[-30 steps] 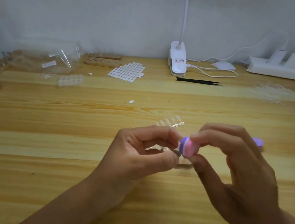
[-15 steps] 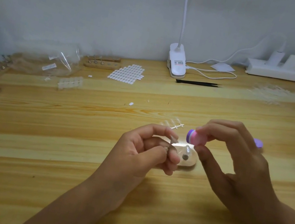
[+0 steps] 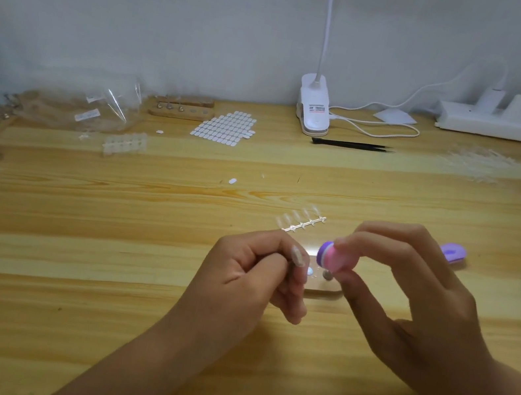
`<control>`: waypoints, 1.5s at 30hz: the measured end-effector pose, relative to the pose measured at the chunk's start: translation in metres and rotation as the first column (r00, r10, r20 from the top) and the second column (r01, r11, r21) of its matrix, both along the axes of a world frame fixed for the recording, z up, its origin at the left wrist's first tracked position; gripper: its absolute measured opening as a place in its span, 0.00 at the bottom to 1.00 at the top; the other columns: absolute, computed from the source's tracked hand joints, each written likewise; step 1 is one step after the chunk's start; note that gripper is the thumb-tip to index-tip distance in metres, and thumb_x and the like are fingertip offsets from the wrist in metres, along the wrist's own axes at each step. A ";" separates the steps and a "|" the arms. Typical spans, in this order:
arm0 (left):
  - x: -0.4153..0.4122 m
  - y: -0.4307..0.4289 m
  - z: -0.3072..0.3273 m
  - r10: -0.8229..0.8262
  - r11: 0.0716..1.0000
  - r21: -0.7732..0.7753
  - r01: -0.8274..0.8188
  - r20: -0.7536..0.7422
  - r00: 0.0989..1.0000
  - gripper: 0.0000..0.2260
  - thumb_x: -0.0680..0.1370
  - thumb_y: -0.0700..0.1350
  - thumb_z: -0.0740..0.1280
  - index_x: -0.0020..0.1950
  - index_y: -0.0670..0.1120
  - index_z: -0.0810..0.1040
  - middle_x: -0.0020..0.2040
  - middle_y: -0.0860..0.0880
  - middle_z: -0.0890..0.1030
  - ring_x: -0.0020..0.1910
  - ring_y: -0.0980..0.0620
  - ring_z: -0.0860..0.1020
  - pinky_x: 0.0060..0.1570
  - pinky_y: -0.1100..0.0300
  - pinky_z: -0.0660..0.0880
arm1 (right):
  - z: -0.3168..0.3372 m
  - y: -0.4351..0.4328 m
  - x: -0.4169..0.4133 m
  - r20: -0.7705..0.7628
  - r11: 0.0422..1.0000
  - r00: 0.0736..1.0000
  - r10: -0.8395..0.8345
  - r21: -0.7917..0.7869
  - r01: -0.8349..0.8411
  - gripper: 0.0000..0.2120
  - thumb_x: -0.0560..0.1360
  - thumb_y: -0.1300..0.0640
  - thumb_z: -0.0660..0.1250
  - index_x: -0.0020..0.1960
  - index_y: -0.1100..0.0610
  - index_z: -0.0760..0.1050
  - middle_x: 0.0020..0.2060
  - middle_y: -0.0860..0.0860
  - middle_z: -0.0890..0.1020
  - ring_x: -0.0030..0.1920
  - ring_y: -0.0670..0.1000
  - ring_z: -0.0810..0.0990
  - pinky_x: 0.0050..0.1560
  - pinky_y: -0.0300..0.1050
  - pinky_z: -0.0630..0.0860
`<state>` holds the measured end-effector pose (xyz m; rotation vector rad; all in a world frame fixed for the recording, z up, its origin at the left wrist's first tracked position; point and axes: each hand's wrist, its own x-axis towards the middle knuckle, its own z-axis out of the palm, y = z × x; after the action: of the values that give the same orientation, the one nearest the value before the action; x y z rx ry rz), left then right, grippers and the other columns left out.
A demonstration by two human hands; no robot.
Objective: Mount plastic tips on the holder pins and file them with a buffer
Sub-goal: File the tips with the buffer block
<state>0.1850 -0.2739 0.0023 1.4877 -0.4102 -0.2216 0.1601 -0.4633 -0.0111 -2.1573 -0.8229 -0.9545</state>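
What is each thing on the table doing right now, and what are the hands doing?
Left hand: pinching the plastic tip, raised.
Right hand: pinching the buffer beside that tip.
Holder: lying flat on the table, below the hands.
Tip strip: lying on the table, untouched.
Tweezers: lying flat near the lamp.

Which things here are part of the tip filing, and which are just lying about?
In the job: left hand holding a plastic tip; right hand holding the pink buffer; wooden holder beneath them; strip of clear tips behind.
Lying about: clip lamp, black tweezers, power strip, purple object by the right hand.
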 end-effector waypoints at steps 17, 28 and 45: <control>0.000 0.007 -0.004 -0.011 0.941 0.290 -0.172 0.537 0.843 0.07 0.78 0.40 0.67 0.49 0.49 0.83 0.36 0.57 0.76 0.29 0.55 0.75 0.29 0.62 0.71 | 0.003 -0.002 -0.003 -0.033 0.999 0.999 0.030 -0.022 -0.031 0.12 0.79 0.65 0.66 0.61 0.60 0.78 0.54 0.53 0.80 0.55 0.53 0.81 0.57 0.43 0.75; 0.000 0.007 -0.006 0.026 0.863 0.333 -0.379 0.721 0.693 0.07 0.75 0.37 0.70 0.49 0.46 0.86 0.39 0.53 0.81 0.35 0.58 0.77 0.33 0.63 0.74 | -0.001 -0.001 0.000 -0.027 0.995 0.999 0.024 -0.094 -0.027 0.11 0.79 0.68 0.67 0.59 0.63 0.81 0.52 0.55 0.81 0.53 0.54 0.80 0.57 0.43 0.74; 0.000 0.007 -0.008 0.046 0.855 0.312 -0.415 0.750 0.659 0.07 0.75 0.36 0.70 0.49 0.44 0.86 0.41 0.51 0.83 0.37 0.53 0.79 0.34 0.55 0.75 | -0.003 0.004 -0.001 -0.023 0.997 0.999 0.025 -0.077 -0.027 0.12 0.79 0.67 0.66 0.62 0.61 0.78 0.53 0.55 0.81 0.54 0.53 0.80 0.59 0.41 0.73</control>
<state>0.1847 -0.2667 -0.0061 2.0684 -0.8306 0.5651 0.1590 -0.4594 -0.0136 -2.2138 -0.8880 -0.8973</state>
